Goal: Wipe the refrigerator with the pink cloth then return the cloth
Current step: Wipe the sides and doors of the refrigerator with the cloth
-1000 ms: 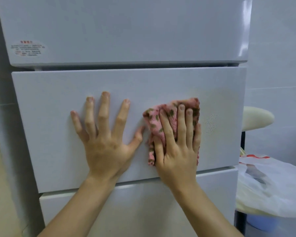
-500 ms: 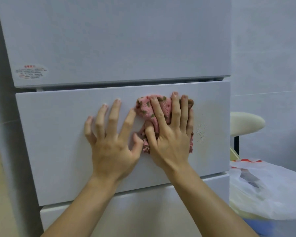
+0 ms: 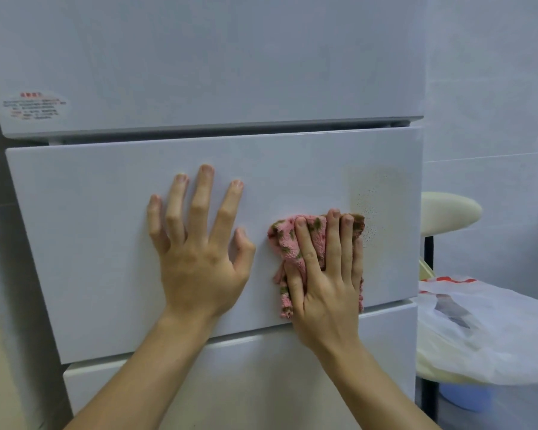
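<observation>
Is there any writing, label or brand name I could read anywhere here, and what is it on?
Sticker on the refrigerator's upper door: red heading, grey lines, too blurred to read.
Plastic bag: red print, too little shows to read.
Nothing else carries text.

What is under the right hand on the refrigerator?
The pink cloth, pressed against the middle door by the right hand. Its edges show around the fingers; the cloth under the palm and the door behind it are covered.

l hand (image 3: pixel 199 262) on fridge (image 3: pixel 90 243) front, cloth (image 3: pixel 284 240) under r hand (image 3: pixel 326 290) just beside; stool (image 3: pixel 448 209) right of fridge.
</observation>
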A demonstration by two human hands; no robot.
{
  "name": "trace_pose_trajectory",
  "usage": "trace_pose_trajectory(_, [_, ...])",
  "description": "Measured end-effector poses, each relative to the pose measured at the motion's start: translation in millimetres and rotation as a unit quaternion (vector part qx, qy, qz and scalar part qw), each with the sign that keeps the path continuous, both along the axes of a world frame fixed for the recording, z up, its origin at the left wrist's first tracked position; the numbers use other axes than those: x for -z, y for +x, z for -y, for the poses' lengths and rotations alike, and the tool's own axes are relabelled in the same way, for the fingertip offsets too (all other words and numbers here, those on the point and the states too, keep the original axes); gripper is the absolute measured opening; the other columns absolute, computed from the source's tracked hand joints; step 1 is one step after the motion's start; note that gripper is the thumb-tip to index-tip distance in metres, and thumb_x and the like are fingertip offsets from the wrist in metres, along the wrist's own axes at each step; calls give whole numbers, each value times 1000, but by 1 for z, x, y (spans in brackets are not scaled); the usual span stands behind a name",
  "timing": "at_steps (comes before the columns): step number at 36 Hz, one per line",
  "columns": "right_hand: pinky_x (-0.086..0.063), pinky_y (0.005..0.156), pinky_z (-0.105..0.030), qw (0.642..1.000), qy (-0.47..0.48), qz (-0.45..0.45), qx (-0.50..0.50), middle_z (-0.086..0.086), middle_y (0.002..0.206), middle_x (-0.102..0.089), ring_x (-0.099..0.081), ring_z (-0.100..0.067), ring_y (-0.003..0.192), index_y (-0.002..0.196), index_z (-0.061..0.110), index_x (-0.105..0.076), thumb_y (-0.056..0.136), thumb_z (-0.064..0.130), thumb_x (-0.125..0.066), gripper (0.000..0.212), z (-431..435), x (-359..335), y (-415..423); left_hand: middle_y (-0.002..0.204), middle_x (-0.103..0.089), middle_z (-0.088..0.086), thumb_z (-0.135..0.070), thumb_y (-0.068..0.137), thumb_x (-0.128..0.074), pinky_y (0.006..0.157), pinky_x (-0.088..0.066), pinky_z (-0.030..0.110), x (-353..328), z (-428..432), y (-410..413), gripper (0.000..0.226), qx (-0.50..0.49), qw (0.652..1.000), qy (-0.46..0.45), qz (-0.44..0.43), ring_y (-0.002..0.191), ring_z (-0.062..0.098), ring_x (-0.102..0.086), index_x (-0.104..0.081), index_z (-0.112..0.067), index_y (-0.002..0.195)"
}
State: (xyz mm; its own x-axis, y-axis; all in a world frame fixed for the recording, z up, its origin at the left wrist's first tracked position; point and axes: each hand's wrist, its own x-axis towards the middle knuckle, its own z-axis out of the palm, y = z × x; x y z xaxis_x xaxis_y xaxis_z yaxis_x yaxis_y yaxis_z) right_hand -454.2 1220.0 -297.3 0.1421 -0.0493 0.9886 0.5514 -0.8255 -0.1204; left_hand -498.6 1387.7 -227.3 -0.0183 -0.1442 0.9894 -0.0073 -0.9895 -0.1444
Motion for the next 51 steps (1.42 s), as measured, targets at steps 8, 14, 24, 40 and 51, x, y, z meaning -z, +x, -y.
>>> trace_pose_trajectory(8, [-16, 130, -57, 998, 39, 46, 17, -19, 172, -20, -15, -37, 161, 163, 25, -34, 108, 42, -41, 58, -14, -84, 7, 162, -44, 15, -21, 84, -57, 118, -24, 60, -7, 16, -3, 62, 2, 999, -39, -20, 149, 45, -37, -62, -23, 146])
trace_pose_trajectory(14, [-17, 130, -56, 997, 25, 71, 14, -18, 172, -23, -16, -35, 162, 163, 23, -36, 109, 43, -42, 58, -9, -122, 12, 160, -45, 16, -18, 82, -58, 117, -24, 60, -11, 19, -3, 63, -7, 999, -44, -11, 146, 47, -39, -63, -24, 144])
trace_pose_trajectory(24, [-12, 131, -54, 999, 7, 43, 3, -19, 173, -17, -11, -36, 162, 167, 25, -16, 113, 42, -33, 59, 4, -26, 11, 163, -41, 18, -14, 87, -55, 121, -23, 63, -3, 23, -1, 63, 13, 999, -47, -17, 151, 49, -34, -57, -19, 150])
trace_pose_trajectory(40, [-13, 131, -54, 999, 18, 44, 12, -20, 172, -20, -14, -37, 162, 165, 20, -25, 109, 42, -37, 61, 4, -68, 13, 165, -37, 22, -14, 90, -53, 125, -17, 69, 7, 27, 9, 66, 1, 999, -45, -17, 152, 53, -30, -50, -12, 156])
trace_pose_trajectory(51, [-15, 132, -52, 997, 35, 65, -2, -20, 170, -25, -18, -34, 161, 161, 18, -35, 111, 39, -37, 55, 8, -75, 14, 166, -37, 17, -12, 92, -51, 123, -18, 70, 15, 32, 14, 67, -4, 1000, -12, -18, 152, 49, -31, -46, -14, 159])
